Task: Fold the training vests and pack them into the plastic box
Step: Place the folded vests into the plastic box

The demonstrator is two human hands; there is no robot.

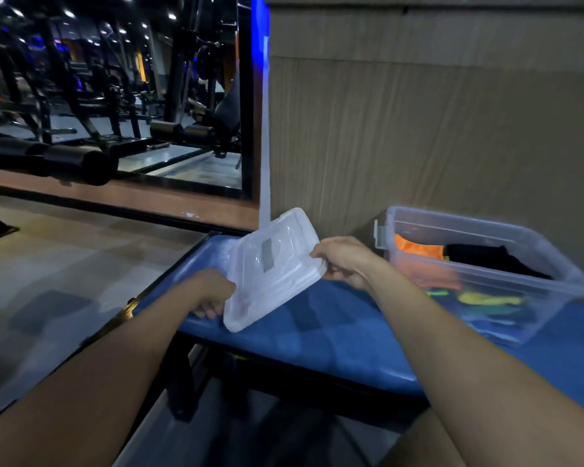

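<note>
The lid (272, 267) of the plastic box (486, 274) is in the air above the blue bench (334, 335), tilted, with its far end higher than the near end. It looks thin, light and a little flexible, so I judge it can bend or twist if only 1 corner carries it; the smooth plastic may also slip. Holding it at 2 opposite edges, as now, seems the safe way. The left hand (209, 294) grips the lower left edge with curled fingers, and the right hand (344, 261) pinches the right edge.

The box stands open on the bench, to the right of the lid and apart from it, near the wooden wall (435, 129). Inside lie the folded vests (459, 274): orange, black, yellow and green cloth, soft and easy to press down. To close well, the lid probably must come flat over the rim.
</note>
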